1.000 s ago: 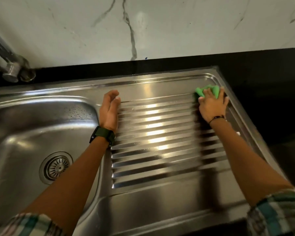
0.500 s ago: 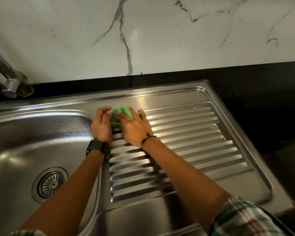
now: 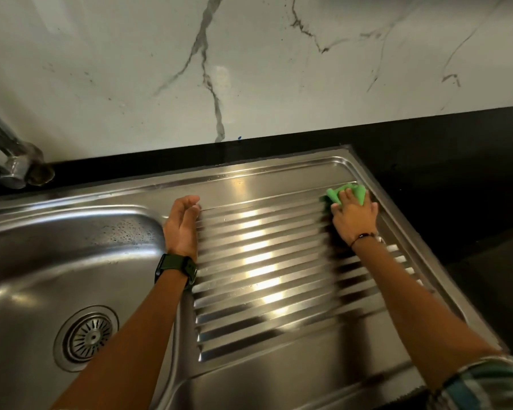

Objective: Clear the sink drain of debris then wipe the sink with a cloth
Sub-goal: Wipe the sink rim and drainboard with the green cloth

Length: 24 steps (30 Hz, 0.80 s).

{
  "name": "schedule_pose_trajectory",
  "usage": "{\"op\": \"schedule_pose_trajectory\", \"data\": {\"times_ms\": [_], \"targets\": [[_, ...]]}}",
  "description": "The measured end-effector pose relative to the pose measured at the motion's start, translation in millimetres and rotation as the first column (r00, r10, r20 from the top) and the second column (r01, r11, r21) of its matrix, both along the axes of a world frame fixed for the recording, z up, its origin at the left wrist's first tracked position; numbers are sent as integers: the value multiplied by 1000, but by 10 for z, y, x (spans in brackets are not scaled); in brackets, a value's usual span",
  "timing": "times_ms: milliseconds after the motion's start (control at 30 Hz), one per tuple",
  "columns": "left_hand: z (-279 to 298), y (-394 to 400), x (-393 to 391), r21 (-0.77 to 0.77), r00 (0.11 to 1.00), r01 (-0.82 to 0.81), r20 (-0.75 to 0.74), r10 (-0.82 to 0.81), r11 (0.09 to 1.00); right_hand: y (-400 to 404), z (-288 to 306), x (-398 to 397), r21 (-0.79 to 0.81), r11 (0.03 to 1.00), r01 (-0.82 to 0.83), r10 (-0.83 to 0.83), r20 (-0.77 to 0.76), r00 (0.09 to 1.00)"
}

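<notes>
A steel sink fills the view, with its basin (image 3: 36,261) on the left and a ribbed drainboard (image 3: 267,261) on the right. The round drain strainer (image 3: 86,337) sits in the basin floor and looks free of debris. My right hand (image 3: 354,220) presses a green cloth (image 3: 347,192) onto the far right corner of the drainboard. My left hand (image 3: 182,226), with a dark watch on the wrist, rests edge-down on the drainboard's left end beside the basin, fingers together and cupped, holding nothing.
A chrome tap (image 3: 9,161) stands at the far left behind the basin. Black countertop (image 3: 442,179) surrounds the sink at the back and right. A white marble wall (image 3: 249,69) rises behind it.
My right hand has swept the green cloth from beside my left hand back to the drainboard's far right corner. My left hand has stayed in place.
</notes>
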State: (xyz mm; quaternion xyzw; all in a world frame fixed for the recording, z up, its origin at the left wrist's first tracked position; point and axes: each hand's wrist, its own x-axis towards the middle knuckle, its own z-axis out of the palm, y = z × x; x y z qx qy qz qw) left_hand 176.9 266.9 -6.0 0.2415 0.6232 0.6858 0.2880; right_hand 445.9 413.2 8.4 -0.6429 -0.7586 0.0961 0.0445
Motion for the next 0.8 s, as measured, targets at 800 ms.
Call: {"op": "schedule_pose_trajectory", "data": {"times_ms": [800], "targets": [[14,-147,38,-2,997,76,11,-76,997,-40,114,464,-81,996,26,-19,83,996]]}}
